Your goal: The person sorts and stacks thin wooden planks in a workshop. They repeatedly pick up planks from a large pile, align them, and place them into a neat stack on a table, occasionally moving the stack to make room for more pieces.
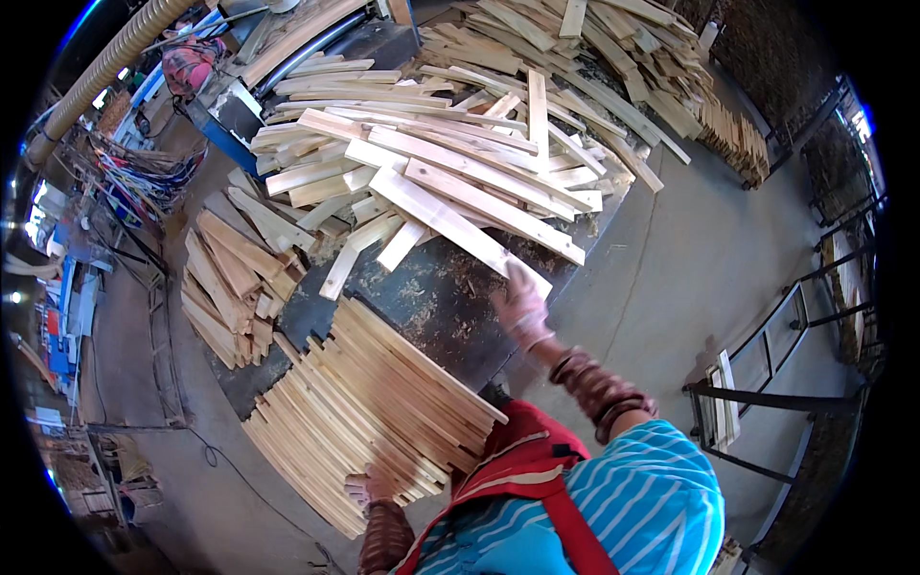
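My right hand [522,305], seemingly in a thin pale glove, is closed around the near end of a long flat wooden slat [450,225]. The slat's far end still lies over a loose heap of similar slats [479,144] on the dark table. Down at the near left, my left hand [374,485] rests against the near ends of a row of slats [374,402] laid side by side. Its fingers look extended and partly spread, with no separate piece visible in them.
Sawdust covers the dark tabletop [450,297]. Short boards [225,283] are stacked at its left side, and more timber [623,57] is piled beyond. A ribbed hose [105,77] hangs at the upper left. Metal frames [767,383] stand on the right, and a cable [249,484] crosses the floor.
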`<state>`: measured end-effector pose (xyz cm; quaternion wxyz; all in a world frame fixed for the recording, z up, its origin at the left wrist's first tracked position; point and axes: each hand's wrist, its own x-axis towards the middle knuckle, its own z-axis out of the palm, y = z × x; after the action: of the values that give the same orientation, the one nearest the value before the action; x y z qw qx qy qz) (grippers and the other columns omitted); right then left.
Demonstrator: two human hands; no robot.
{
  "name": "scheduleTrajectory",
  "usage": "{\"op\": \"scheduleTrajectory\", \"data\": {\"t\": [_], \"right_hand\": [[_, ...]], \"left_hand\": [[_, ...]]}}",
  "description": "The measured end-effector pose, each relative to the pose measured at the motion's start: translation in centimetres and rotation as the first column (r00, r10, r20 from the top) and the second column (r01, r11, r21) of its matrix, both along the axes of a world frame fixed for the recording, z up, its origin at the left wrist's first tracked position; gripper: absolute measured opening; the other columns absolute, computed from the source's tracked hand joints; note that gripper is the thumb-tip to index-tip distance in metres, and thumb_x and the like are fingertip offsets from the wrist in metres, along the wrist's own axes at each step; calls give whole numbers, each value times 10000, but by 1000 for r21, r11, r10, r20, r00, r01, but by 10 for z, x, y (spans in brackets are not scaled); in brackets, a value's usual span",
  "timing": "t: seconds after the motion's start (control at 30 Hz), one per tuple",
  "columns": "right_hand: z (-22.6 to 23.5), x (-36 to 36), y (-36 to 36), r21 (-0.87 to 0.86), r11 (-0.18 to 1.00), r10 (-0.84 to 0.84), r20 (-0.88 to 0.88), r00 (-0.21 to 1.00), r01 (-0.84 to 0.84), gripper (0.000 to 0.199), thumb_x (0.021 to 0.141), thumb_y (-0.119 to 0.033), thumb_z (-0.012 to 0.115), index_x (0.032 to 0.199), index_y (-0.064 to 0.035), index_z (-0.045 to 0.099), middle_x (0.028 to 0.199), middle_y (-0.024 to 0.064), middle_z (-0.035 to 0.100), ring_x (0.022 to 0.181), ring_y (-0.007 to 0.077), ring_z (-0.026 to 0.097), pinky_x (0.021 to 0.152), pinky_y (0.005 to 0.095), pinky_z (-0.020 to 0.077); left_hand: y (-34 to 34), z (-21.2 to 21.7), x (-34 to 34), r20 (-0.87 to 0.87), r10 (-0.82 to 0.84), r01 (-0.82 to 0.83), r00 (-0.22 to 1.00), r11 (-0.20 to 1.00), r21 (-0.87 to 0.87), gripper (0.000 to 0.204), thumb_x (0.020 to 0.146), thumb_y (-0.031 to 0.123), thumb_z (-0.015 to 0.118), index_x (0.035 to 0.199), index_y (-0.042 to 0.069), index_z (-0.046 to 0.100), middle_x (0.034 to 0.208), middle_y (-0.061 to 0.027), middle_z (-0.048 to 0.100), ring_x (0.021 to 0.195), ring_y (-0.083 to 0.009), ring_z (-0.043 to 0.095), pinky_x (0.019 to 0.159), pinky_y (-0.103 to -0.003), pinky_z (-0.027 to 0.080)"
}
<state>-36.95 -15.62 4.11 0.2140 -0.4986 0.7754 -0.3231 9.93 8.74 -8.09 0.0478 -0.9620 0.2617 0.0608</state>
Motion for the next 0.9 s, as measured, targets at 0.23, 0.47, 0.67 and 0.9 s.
{"op": "scheduleTrajectory", "data": {"t": [0.23,0.47,0.67,0.9], "right_hand": [[-11,-101,-37,8,998,67,-394,917,-70,853,806,-226,725,1544,-44,339,1577,223,366,1428,421,386,1189,505,334],[5,-128,-107,-24,904,327,-603,728,-426,869,782,-246,751,1522,-20,355,1560,260,361,1458,450,324,1224,552,239],[8,-157,-146,-97,757,479,-590,650,-646,706,775,-266,702,1409,-31,498,1499,258,425,1414,464,377,1176,580,297],[16,-169,-195,-299,605,531,-538,655,-737,488,818,-193,697,1277,-61,598,1327,225,544,1229,406,549,1002,525,453]], "left_hand": [[-41,43,-57,-84,-57,33,995,965,-261,910,912,590,592,1549,5,308,1572,-232,340,1413,-470,367,1182,-472,337],[-126,111,-200,-746,-586,-366,316,651,-665,813,938,134,738,1594,-1,279,1629,-206,327,1502,-280,301,1233,-345,209],[-299,84,-356,-727,-650,-359,224,638,-681,1005,947,216,733,1633,38,21,1633,-187,316,1460,-290,392,1186,-408,342],[-442,60,-417,-841,-471,-707,265,498,-502,909,941,667,548,1524,-3,358,1366,-216,565,1170,-322,590,973,-441,490]]}}
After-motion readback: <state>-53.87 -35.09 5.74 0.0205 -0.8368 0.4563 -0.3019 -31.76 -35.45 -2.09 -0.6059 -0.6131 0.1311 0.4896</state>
